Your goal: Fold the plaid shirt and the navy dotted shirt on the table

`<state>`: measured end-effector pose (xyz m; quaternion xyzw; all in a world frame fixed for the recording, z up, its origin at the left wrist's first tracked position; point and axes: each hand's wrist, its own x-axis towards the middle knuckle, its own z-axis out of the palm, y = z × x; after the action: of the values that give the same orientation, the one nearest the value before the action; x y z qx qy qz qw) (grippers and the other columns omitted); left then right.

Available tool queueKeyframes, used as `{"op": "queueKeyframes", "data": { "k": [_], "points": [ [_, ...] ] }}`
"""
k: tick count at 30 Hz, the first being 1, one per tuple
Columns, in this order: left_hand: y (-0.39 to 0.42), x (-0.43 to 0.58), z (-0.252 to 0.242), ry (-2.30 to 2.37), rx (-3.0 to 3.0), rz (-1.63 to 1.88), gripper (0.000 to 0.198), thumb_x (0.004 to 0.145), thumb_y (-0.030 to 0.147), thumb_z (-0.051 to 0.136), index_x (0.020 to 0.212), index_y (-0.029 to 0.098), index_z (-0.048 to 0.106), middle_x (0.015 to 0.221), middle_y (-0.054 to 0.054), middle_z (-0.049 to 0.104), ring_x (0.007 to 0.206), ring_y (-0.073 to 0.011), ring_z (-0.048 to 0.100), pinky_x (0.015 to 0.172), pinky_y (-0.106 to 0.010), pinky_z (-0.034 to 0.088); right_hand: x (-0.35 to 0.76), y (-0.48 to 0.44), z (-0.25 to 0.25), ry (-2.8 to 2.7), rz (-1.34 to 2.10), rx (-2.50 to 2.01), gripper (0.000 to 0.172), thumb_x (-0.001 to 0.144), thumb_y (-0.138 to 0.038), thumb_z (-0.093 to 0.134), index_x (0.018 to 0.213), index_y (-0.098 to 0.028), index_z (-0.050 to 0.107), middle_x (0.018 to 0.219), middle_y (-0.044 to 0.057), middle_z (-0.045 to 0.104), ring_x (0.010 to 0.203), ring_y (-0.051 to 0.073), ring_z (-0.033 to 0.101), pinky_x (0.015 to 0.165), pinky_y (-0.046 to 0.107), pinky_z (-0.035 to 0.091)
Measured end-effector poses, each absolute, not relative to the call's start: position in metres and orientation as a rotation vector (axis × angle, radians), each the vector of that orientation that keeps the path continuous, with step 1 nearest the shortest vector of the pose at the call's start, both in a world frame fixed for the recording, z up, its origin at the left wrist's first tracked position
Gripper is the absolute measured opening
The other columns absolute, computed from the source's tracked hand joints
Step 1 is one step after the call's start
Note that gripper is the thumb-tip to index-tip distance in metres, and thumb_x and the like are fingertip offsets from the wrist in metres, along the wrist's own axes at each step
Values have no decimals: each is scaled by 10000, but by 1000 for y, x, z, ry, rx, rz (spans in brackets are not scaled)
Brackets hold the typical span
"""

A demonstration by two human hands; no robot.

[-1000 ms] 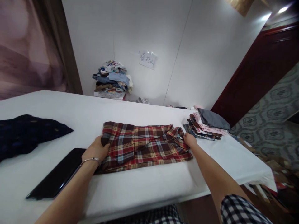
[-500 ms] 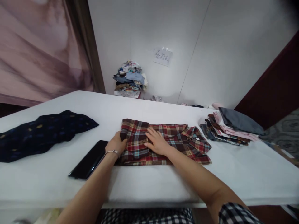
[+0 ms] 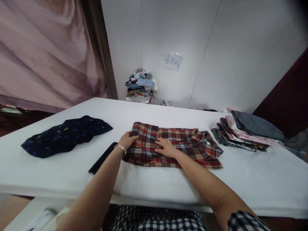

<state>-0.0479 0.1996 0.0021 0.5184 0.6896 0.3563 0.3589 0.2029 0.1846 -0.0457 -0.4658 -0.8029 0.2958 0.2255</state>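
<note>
Lying folded into a long band at the middle of the white surface [image 3: 154,189], the plaid shirt [image 3: 187,146] has its collar at the right end. Left hand [image 3: 128,140]: grip closed on the shirt's left edge, thumb on top of the cloth; a bracelet [image 3: 121,148] circles the wrist. Right hand [image 3: 166,147]: grip open, palm and fingers flat on the shirt, just right of the left hand. A black slab [image 3: 102,158] lies just left of the shirt's near left corner; a dark blue garment [image 3: 64,136] lies farther left, well apart. A stack of folded clothes [image 3: 245,134] sits near the right edge, close to the collar but not touching. Bare surface runs along the near edge and between the shirt and the far edge. A heap of clothes [image 3: 141,85] rests against the far wall
</note>
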Motion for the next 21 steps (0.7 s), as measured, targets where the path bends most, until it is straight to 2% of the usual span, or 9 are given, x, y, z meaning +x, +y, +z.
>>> {"op": "queueKeyframes", "data": {
  "k": [3, 6, 8, 11, 13, 15, 18, 21],
  "points": [
    [202, -32, 29, 1539, 1333, 955, 566, 660, 359, 692, 1173, 172, 541, 981, -83, 700, 860, -230, 672, 758, -351, 543, 213, 186, -35, -1630, 1167, -1192, 436, 783, -473, 593, 1148, -238, 641, 1282, 76, 593, 1219, 252, 506, 1059, 444, 323],
    [198, 10, 48, 1191, 1334, 984, 705, 630, 322, 732, 1264, 156, 470, 951, -88, 694, 792, -215, 673, 749, -369, 544, 230, 180, -21, -1133, 1358, -1054, 411, 782, -496, 586, 1105, -248, 639, 1186, 59, 655, 1132, 235, 578, 996, 426, 398],
    [192, 46, 48, 999, 1395, 933, 743, 682, 324, 699, 1339, 159, 393, 1007, -106, 677, 798, -205, 668, 761, -385, 543, 246, 171, -16, -952, 1464, -978, 424, 803, -544, 540, 1099, -252, 626, 1154, 54, 669, 1094, 232, 604, 967, 427, 426],
    [179, 91, 27, 883, 1629, 862, 631, 791, 325, 586, 1368, 183, 371, 1193, -138, 609, 983, -221, 633, 868, -417, 514, 272, 155, -16, -815, 1572, -961, 488, 825, -603, 467, 1104, -231, 614, 1103, 74, 689, 1060, 257, 623, 924, 454, 464],
    [170, 105, 5, 1023, 1892, 880, 547, 810, 313, 563, 1324, 171, 440, 1311, -148, 535, 1182, -248, 525, 1007, -445, 420, 286, 144, -22, -764, 1630, -987, 479, 823, -574, 492, 1107, -207, 610, 1086, 92, 694, 1051, 272, 626, 904, 467, 479],
    [164, 107, -14, 1224, 2148, 840, 515, 819, 331, 558, 1296, 155, 480, 1400, -151, 454, 1320, -272, 375, 1103, -474, 290, 294, 137, -27, -757, 1611, -1011, 417, 794, -462, 588, 1128, -214, 593, 1096, 82, 691, 1035, 262, 636, 900, 454, 488],
    [157, 102, -30, 1383, 2331, 691, 532, 852, 423, 505, 1312, 156, 477, 1482, -136, 343, 1397, -287, 224, 1132, -504, 203, 294, 137, -33, -791, 1461, -1071, 473, 701, -263, 686, 1157, -238, 564, 1077, 52, 699, 987, 244, 656, 892, 429, 499],
    [154, 100, -34, 1424, 2396, 677, 568, 880, 510, 416, 1341, 181, 451, 1524, -110, 260, 1420, -278, 143, 1129, -515, 190, 293, 150, -38, -857, 1314, -1147, 553, 681, -211, 663, 1217, -236, 531, 1065, 50, 702, 968, 244, 660, 881, 434, 509]
  ]
}}
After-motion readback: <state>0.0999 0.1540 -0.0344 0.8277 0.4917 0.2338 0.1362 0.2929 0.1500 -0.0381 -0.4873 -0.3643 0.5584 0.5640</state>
